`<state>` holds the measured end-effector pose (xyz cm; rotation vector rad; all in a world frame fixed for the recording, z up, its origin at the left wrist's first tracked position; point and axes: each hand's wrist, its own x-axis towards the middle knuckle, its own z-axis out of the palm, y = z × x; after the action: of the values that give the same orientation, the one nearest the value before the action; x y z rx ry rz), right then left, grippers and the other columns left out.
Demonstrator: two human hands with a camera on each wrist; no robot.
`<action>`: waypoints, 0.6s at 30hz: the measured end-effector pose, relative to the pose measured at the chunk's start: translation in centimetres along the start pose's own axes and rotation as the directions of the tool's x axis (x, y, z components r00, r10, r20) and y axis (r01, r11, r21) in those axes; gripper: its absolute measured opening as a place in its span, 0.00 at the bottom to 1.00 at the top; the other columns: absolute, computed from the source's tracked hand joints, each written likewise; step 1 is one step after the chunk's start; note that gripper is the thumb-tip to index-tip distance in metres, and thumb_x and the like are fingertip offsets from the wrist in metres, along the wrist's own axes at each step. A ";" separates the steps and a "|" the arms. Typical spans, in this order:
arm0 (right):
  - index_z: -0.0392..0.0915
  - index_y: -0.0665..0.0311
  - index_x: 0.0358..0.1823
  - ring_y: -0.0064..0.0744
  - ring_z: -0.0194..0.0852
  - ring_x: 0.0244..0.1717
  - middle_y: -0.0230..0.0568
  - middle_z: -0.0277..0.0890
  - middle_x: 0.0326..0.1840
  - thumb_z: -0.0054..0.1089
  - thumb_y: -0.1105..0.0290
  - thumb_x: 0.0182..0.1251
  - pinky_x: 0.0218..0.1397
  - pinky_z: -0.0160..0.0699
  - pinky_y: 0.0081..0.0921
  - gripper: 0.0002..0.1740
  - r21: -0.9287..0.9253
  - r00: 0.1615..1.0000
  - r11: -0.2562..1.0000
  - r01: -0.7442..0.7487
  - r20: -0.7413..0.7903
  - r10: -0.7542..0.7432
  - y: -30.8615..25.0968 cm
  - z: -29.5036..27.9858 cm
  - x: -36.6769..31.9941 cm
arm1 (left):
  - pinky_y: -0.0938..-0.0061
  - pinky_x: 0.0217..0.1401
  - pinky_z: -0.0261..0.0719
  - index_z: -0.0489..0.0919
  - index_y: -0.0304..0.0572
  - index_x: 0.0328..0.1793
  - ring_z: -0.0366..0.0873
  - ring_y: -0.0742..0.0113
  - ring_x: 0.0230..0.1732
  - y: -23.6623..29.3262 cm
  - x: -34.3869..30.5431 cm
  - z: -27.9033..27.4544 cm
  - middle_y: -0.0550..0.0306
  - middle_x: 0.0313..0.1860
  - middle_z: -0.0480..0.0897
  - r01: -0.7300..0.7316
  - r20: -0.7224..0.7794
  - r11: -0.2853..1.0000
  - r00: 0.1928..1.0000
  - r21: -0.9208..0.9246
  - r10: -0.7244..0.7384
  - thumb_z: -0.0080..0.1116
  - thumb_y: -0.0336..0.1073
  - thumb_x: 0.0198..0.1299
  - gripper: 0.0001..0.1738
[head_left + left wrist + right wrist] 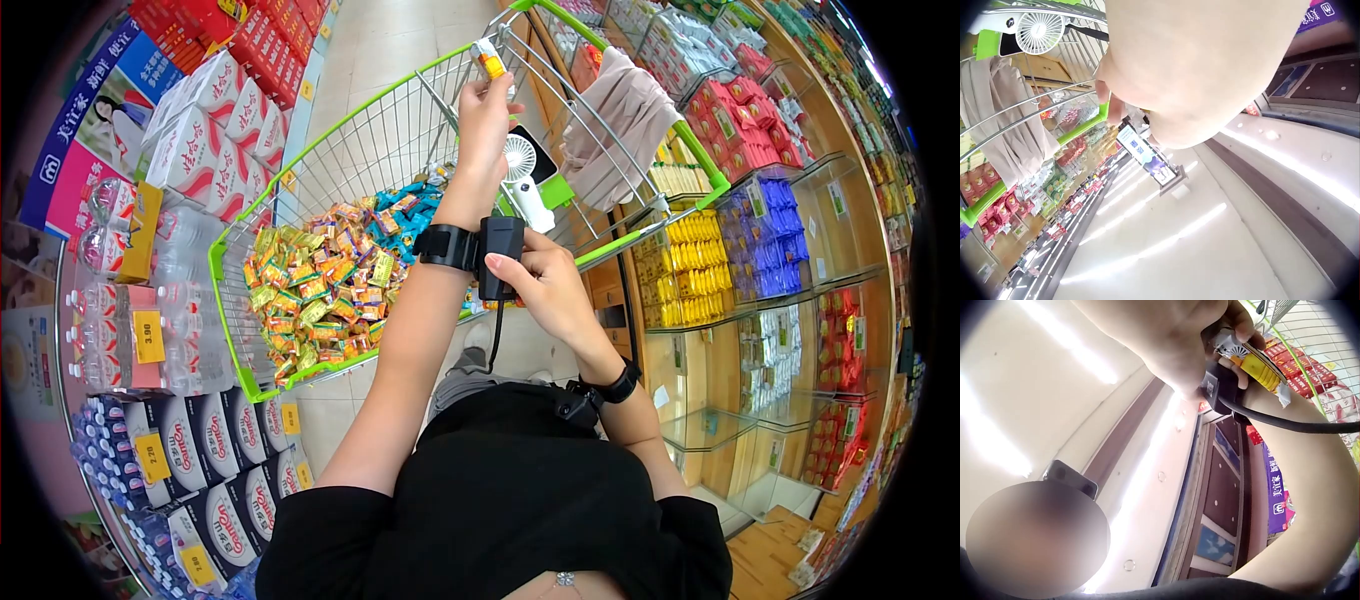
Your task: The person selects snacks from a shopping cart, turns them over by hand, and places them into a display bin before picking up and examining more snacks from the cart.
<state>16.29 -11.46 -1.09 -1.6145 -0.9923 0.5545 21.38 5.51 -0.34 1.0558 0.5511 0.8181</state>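
Note:
In the head view, my left hand (483, 130) is raised over the shopping cart and pinches a small yellow-and-white wrapped snack (490, 60) at its fingertips. The snack's yellow wrapper also shows in the right wrist view (1263, 372). My right hand (550, 285) grips a black camera box (500, 262) on the left wrist, its thumb lying on the near face and the other fingers partly hidden. A black strap (446, 247) goes round that wrist. In the left wrist view the left hand (1191, 69) fills the top, and its grip is mostly hidden.
The green-rimmed wire cart (232, 330) holds heaps of orange-and-gold wrapped sweets (320, 290) and blue packets (405, 218). Near its handle are a white handheld fan (522, 165) and a draped beige cloth (620, 125). Boxed drinks (215, 135) stand left, snack shelves (700, 320) right.

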 end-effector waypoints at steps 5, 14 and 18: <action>0.75 0.75 0.15 0.36 0.67 0.23 0.41 0.68 0.25 0.58 0.55 0.53 0.29 0.64 0.29 0.25 -0.019 1.000 1.000 -0.014 0.020 0.015 -0.2 -0.1 0.0 | 0.79 0.36 0.71 0.65 0.38 0.48 0.73 0.73 0.34 0.1 0.0 0.0 0.57 0.37 0.75 0.026 -0.005 1.000 1.000 0.004 -0.026 0.54 0.42 0.55 0.20; 0.74 0.75 0.13 0.33 0.65 0.20 0.39 0.67 0.23 0.62 0.55 0.50 0.27 0.63 0.27 0.26 -0.025 1.000 1.000 0.017 -0.013 -0.018 -0.6 -0.1 0.0 | 0.77 0.36 0.71 0.66 0.40 0.46 0.73 0.73 0.33 0.3 -0.1 0.1 0.56 0.37 0.75 0.029 -0.019 0.999 0.999 -0.028 -0.030 0.54 0.42 0.55 0.18; 0.72 0.76 0.12 0.29 0.62 0.19 0.39 0.65 0.21 0.63 0.54 0.50 0.26 0.62 0.25 0.27 -0.051 1.000 0.998 -0.021 -0.014 0.020 -0.8 -0.8 0.9 | 0.74 0.33 0.69 0.67 0.42 0.42 0.72 0.71 0.32 0.2 0.1 0.2 0.57 0.34 0.75 0.235 0.124 0.943 0.970 -0.234 -0.211 0.54 0.42 0.55 0.15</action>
<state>17.09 -11.12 0.03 -1.6733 -0.9879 0.5355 21.53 5.53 -0.06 0.7829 0.4631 0.6132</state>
